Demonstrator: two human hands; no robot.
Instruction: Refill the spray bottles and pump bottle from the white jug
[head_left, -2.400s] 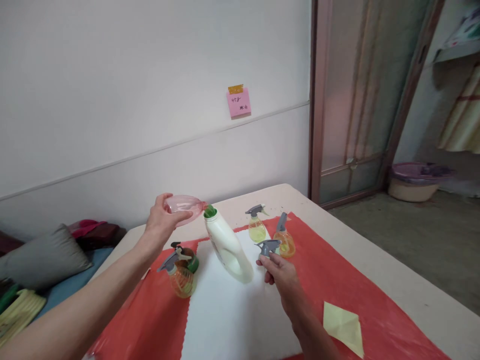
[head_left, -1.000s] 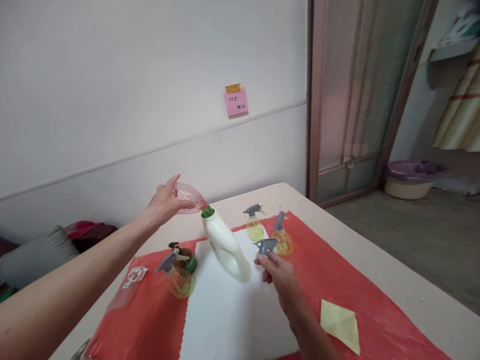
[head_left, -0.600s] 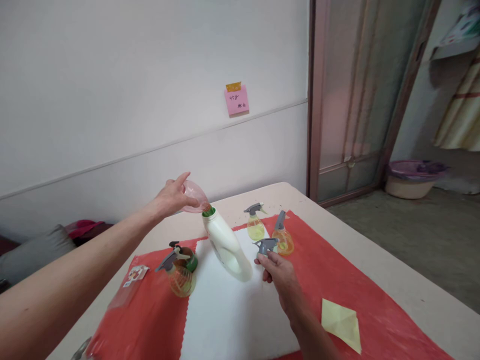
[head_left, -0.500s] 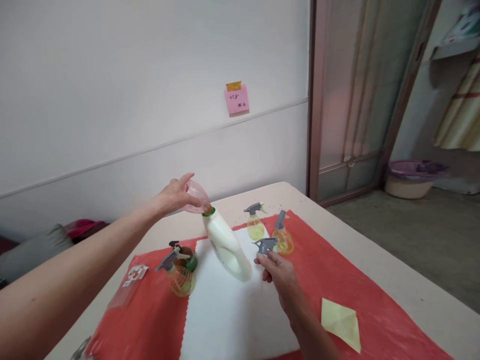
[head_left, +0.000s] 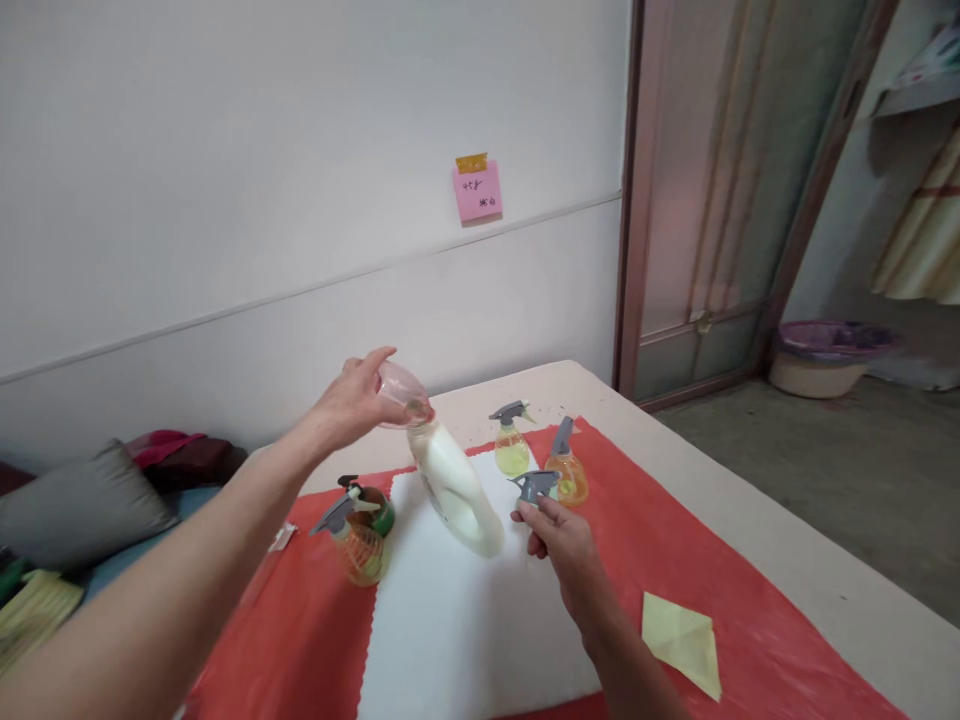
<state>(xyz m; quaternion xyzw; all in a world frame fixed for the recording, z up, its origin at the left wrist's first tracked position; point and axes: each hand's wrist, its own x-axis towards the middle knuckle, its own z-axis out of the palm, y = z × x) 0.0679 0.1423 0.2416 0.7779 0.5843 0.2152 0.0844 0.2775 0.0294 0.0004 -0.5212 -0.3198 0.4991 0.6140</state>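
My left hand is closed on a clear pinkish bottle, tipped so that its neck points down at the mouth of a white detergent jug. The neck meets or overlaps the jug's opening; I cannot tell if they touch. Leaning in view, the jug has its base over a white scalloped mat. My right hand pinches a grey trigger spray head by its lower part, right of the jug. Behind it stand a yellowish spray bottle and an orange-tinted spray bottle.
Left of the mat are another spray bottle and a dark green container. A yellow cloth lies on the red sheet at right. A pink note hangs on the wall behind the table.
The pinkish bottle has moved slightly right, and its neck now covers the jug's green-rimmed mouth. My right hand has barely moved. The view has shifted a little left.
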